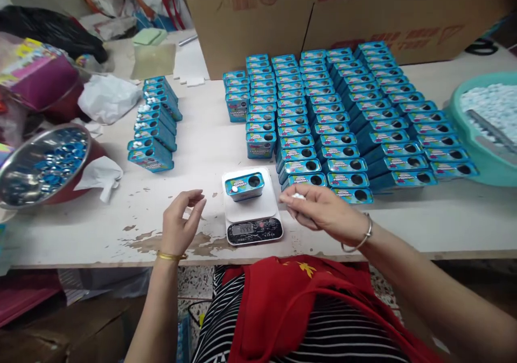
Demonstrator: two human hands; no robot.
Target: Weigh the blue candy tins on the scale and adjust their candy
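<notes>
A blue tin (245, 190) with a round dark opening in its top sits on a white digital scale (262, 209), whose display is lit. One white piece lies on the tin's lid, left of the opening. To the left of the scale, my left hand (180, 218) hovers with nothing in it, thumb and fingers apart. My right hand (317, 207) is just right of the scale, fingers closed around a few small white candies (299, 196). Part of that small handful is hidden by the fingers.
Rows of blue tins (297, 120) with open holes stand at the right. A teal basin (455, 107) holds many white candies and a grey scoop-like strip. Left are more tins (151, 155) topped with white pieces, and a metal bowl (20, 177) of blue caps. A large cardboard box (258, 29) stands behind.
</notes>
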